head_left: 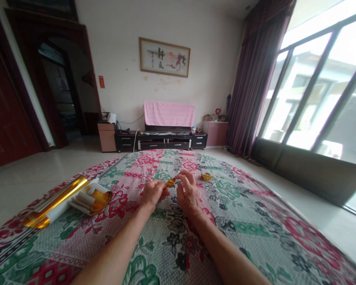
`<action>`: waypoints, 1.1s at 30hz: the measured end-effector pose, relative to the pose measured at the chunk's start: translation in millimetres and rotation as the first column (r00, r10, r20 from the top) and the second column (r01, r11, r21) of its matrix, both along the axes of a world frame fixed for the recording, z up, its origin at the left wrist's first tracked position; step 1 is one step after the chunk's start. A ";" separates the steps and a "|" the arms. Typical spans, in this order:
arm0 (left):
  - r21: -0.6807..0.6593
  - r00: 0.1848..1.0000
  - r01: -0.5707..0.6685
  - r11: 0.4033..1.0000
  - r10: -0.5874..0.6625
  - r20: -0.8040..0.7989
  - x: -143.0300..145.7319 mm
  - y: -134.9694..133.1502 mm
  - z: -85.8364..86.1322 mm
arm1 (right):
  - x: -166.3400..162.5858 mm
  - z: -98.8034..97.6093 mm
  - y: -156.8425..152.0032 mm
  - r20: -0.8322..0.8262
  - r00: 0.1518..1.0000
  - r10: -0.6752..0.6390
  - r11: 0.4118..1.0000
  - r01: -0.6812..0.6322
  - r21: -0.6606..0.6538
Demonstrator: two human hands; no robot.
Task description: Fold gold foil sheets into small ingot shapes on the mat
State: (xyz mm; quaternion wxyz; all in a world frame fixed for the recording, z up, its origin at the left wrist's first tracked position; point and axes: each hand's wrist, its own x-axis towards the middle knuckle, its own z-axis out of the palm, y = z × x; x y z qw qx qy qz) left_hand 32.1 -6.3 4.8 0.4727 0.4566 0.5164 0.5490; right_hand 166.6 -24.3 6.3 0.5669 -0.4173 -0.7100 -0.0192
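Two bare forearms [115, 246] reach in from the bottom edge over a flowered cloth [261, 257] in red, green, grey and white, which covers the broad surface ahead. On the far wall, a framed picture [167, 58] carries large dark brush characters beside a red sun and branches; the upper one looks like 靜, while the smaller column at its left is too fine to read. A red paper slip [101, 82] near the doorway seems to bear writing, also too small to make out. To the left on the cloth lies a roll of shiny gold sheet [65, 194], slanting away from the camera, with a stack of white and gold pieces [90, 199] close against its right side. Farther off, a pink cloth [169, 114] drapes a dark flat object on a low black cabinet [178, 145], and a purple curtain [245, 91] hangs beside a bright window [308, 91]. The left hand [154, 194] pinches a small folded gold piece [170, 182] between thumb and forefinger, holding it just above the cloth, in front of the right hand [189, 194]. That hand's fingers are arched and parted from the thumb, the forefinger reaching to the piece's right end (whether it actually touches, I cannot tell). A second folded gold piece [207, 177] rests on the cloth just beyond, to the right.
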 end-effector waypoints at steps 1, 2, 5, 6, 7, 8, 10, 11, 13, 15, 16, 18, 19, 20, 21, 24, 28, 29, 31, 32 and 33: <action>-0.003 1.000 -0.001 1.000 0.001 -0.016 0.3 0.3 -0.2 | 0.6 -0.2 -0.6 0.040 0.999 0.002 1.000 -0.001 -0.005; -0.007 1.000 -0.001 1.000 0.001 -0.030 0.6 0.7 -0.4 | 1.1 -0.7 -0.9 0.073 0.997 0.000 1.000 0.001 -0.014; -0.014 0.998 -0.003 1.000 0.002 -0.062 1.2 1.9 -1.6 | 2.1 -3.1 -0.5 0.137 0.990 -0.013 0.999 0.018 -0.034; -0.016 0.998 -0.002 1.000 0.001 -0.068 1.3 2.4 -2.2 | 2.1 -3.8 -0.2 0.151 0.988 -0.017 0.999 0.023 -0.037; -0.018 0.997 -0.002 1.000 0.001 -0.072 1.3 2.9 -2.8 | 2.1 -4.3 0.0 0.160 0.987 -0.020 0.999 0.026 -0.038; -0.020 0.997 -0.001 1.000 0.000 -0.078 1.1 3.4 -3.5 | 1.9 -4.7 0.1 0.165 0.986 -0.022 0.999 0.029 -0.040; -0.023 0.996 0.006 1.000 -0.008 -0.088 0.6 4.2 -4.9 | 1.5 -5.0 0.3 0.165 0.986 -0.024 0.999 0.031 -0.041; -0.022 0.996 0.012 1.000 -0.013 -0.090 0.2 4.6 -5.6 | 1.3 -5.1 0.4 0.163 0.986 -0.025 0.999 0.032 -0.043; -0.012 0.996 0.026 1.000 -0.027 -0.090 -0.7 5.0 -6.9 | 0.8 -5.2 0.7 0.154 0.988 -0.025 0.998 0.033 -0.049; 0.010 0.995 0.034 0.999 -0.033 -0.089 -1.1 4.9 -7.8 | 0.6 -5.4 1.4 0.146 0.989 -0.019 0.998 0.027 -0.058; 0.023 0.995 0.035 0.999 -0.033 -0.093 -1.1 4.7 -8.1 | 0.5 -5.6 1.9 0.136 0.991 -0.015 0.998 0.023 -0.058; 0.045 0.994 0.032 0.999 -0.027 -0.104 -0.5 3.9 -8.0 | 0.5 -6.2 3.3 0.095 0.995 -0.011 0.999 0.015 -0.045; 0.053 0.993 0.028 0.998 -0.022 -0.112 0.0 3.3 -7.6 | 0.6 -6.6 4.1 0.061 0.998 -0.015 0.999 0.018 -0.039; 0.061 0.993 0.022 0.998 -0.014 -0.121 0.6 2.7 -7.1 | 0.7 -7.0 4.9 0.024 0.999 -0.024 0.999 0.025 -0.040; 0.069 0.991 0.016 0.998 -0.007 -0.132 1.3 2.0 -6.5 | 0.9 -7.2 5.4 -0.012 0.999 -0.036 0.998 0.036 -0.047; 0.086 0.986 0.006 0.996 0.008 -0.166 2.5 0.7 -5.2 | 1.3 -6.8 4.8 -0.063 0.996 -0.058 0.996 0.053 -0.072; 0.088 0.984 0.006 0.996 0.009 -0.177 2.0 1.9 -7.4 | 1.5 -4.2 0.1 0.042 0.999 -0.013 0.999 0.014 -0.031; 0.088 0.984 0.007 0.996 0.008 -0.176 1.7 2.6 -8.5 | 1.6 -4.0 -0.5 0.073 0.997 -0.012 0.999 0.014 -0.030; 0.084 0.984 0.009 0.996 0.006 -0.178 1.2 3.9 -10.6 | 1.8 -4.4 -0.5 0.111 0.993 -0.036 0.998 0.041 -0.043; 0.082 0.983 0.011 0.997 0.004 -0.183 1.1 4.4 -11.5 | 2.0 -5.0 0.2 0.123 0.991 -0.054 0.997 0.061 -0.054; 0.081 0.982 0.012 0.997 0.003 -0.191 1.1 4.9 -12.1 | 2.3 -5.9 1.2 0.135 0.989 -0.068 0.995 0.078 -0.065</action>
